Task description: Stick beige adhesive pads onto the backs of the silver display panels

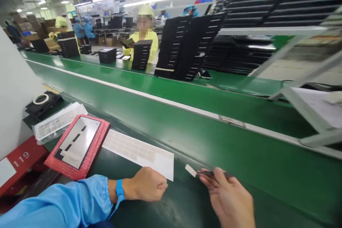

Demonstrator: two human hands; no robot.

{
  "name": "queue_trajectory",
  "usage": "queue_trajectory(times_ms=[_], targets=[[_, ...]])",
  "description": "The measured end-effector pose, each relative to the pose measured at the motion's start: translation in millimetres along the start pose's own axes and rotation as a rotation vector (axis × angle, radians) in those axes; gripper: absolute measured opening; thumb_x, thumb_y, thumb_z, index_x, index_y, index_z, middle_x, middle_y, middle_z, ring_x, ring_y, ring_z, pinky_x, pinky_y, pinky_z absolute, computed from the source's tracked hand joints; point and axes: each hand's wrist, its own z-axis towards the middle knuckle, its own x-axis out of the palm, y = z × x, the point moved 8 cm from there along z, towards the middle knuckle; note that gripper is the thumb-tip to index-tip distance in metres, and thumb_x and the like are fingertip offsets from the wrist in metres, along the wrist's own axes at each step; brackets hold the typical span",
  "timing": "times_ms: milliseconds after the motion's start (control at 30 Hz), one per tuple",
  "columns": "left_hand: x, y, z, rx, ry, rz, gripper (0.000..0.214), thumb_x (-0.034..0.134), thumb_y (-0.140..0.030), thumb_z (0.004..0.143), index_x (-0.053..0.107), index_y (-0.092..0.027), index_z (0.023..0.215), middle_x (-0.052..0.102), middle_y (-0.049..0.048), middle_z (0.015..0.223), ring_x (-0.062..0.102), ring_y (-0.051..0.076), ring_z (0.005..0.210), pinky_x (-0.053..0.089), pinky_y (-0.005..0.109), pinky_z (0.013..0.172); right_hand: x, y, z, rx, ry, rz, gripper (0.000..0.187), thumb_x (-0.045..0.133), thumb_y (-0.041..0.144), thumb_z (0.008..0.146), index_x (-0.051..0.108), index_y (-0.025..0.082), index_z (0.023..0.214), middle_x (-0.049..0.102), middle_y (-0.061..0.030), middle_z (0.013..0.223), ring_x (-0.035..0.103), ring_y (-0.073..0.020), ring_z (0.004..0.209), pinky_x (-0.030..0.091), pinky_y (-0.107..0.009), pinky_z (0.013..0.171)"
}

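My left hand [148, 184] rests as a closed fist on the dark green bench, its knuckles at the near edge of a white sheet of small stickers [136, 151]. A blue wristband and light blue sleeve cover that arm. My right hand [229, 199] pinches dark tweezers [211, 174], and a small white sticker [190, 170] hangs at their tip, just right of the sheet. Left of the sheet lies a flat grey panel [77, 141] on a red bubble-wrap pad [92, 149].
A green conveyor belt [187, 114] runs across behind the bench. Stacks of black trays [184, 48] stand on its far side, where people in yellow and blue coats work. A tape roll [40, 99], a bagged sticker sheet [57, 121] and a red bin marked 119 [20, 158] sit at left.
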Motion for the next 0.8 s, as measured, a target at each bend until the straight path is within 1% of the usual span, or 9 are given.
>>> queue_trajectory(times_ms=[100, 233, 333, 500, 667, 800], targets=[[2.7, 1, 0, -0.013, 0.001, 0.000, 0.045, 0.065, -0.004, 0.071, 0.026, -0.020, 0.055, 0.029, -0.0084, 0.053, 0.022, 0.008, 0.053, 0.023, 0.025, 0.052, -3, -1, 4, -0.023, 0.008, 0.013, 0.106, 0.106, 0.053, 0.015, 0.051, 0.014, 0.097, 0.067, -0.0133, 0.086, 0.067, -0.0205, 0.068, 0.058, -0.020, 0.058], [2.5, -1, -1, 0.001, -0.003, 0.003, 0.046, 0.065, -0.004, 0.071, 0.025, -0.020, 0.055, 0.028, -0.0084, 0.053, 0.020, 0.008, 0.053, 0.023, 0.025, 0.052, -5, 1, 4, -0.064, 0.006, 0.025, 0.103, 0.105, 0.055, 0.023, 0.051, 0.016, 0.101, 0.066, -0.0124, 0.085, 0.067, -0.0209, 0.068, 0.058, -0.021, 0.059], [0.6, -2, 0, 0.015, -0.012, 0.022, 0.045, 0.065, -0.003, 0.072, 0.026, -0.020, 0.055, 0.028, -0.0084, 0.053, 0.020, 0.008, 0.053, 0.023, 0.025, 0.053, -4, 4, 2, -0.082, -0.017, 0.041, 0.103, 0.105, 0.055, 0.022, 0.053, 0.015, 0.102, 0.066, -0.0123, 0.084, 0.066, -0.0202, 0.067, 0.057, -0.020, 0.057], [-3.6, -5, 0, 0.051, -0.018, 0.061, 0.045, 0.063, -0.004, 0.075, 0.026, -0.020, 0.057, 0.030, -0.0076, 0.055, 0.025, 0.008, 0.054, 0.023, 0.025, 0.055, -3, 9, -1, -0.123, -0.039, 0.059, 0.100, 0.104, 0.056, 0.021, 0.055, 0.012, 0.096, 0.065, -0.0126, 0.082, 0.064, -0.0183, 0.063, 0.055, -0.019, 0.054], [-4.4, -6, 0, 0.091, -0.026, 0.096, 0.043, 0.060, -0.007, 0.083, 0.027, -0.021, 0.058, 0.036, -0.0060, 0.057, 0.030, 0.009, 0.057, 0.024, 0.027, 0.058, -6, 9, 1, -0.169, -0.048, 0.048, 0.093, 0.102, 0.060, 0.031, 0.057, 0.011, 0.096, 0.065, -0.0111, 0.083, 0.064, -0.0178, 0.064, 0.053, -0.020, 0.052], [-0.2, -9, -2, 0.137, -0.023, 0.141, 0.040, 0.060, -0.010, 0.086, 0.035, -0.020, 0.058, 0.043, -0.0049, 0.057, 0.037, 0.009, 0.057, 0.027, 0.026, 0.058, -8, 11, 0, -0.194, -0.047, 0.027, 0.083, 0.099, 0.057, 0.042, 0.059, 0.011, 0.097, 0.065, -0.0119, 0.083, 0.063, -0.0176, 0.064, 0.053, -0.020, 0.052]])
